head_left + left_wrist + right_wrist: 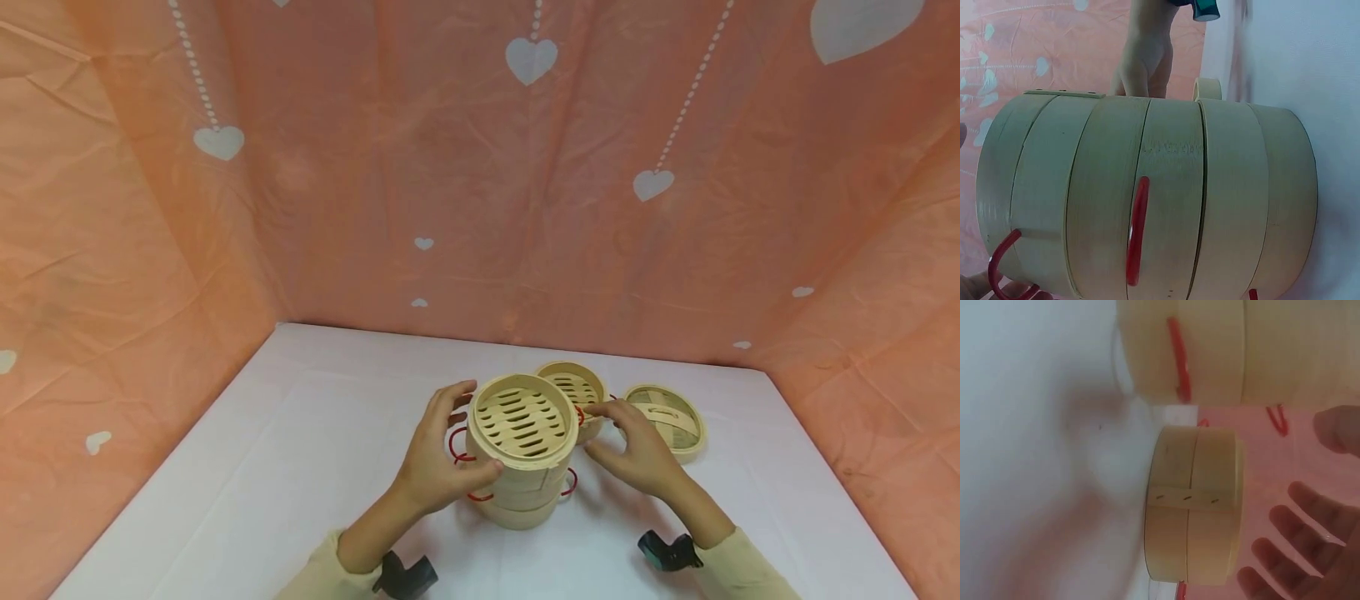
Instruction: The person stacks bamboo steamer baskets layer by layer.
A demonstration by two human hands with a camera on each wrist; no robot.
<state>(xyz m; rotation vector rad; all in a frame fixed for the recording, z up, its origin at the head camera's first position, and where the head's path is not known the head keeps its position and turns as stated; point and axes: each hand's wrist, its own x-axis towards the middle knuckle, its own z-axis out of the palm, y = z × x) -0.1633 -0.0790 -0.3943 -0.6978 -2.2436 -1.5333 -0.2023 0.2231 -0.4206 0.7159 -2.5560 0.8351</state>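
Observation:
A tall stack of bamboo steamer baskets (521, 487) with red loop handles stands upright on the white table. Its top basket (522, 421) shows a slatted floor with nothing in it. My left hand (442, 467) curves loosely about the top basket's left side, thumb toward the front; whether it touches is unclear. In the left wrist view the stack (1166, 219) fills the middle, and only fingertips (972, 287) show near a red handle (1004, 259). My right hand (637, 450) hovers right of the stack, its fingers (1291, 565) spread and apart from it.
Behind the stack to the right is another steamer basket (558, 367), slatted floor visible. Beside it lies a round woven lid (693, 446) with a strap handle. Orange cloth with white hearts (531, 60) hangs around the white table (360, 400).

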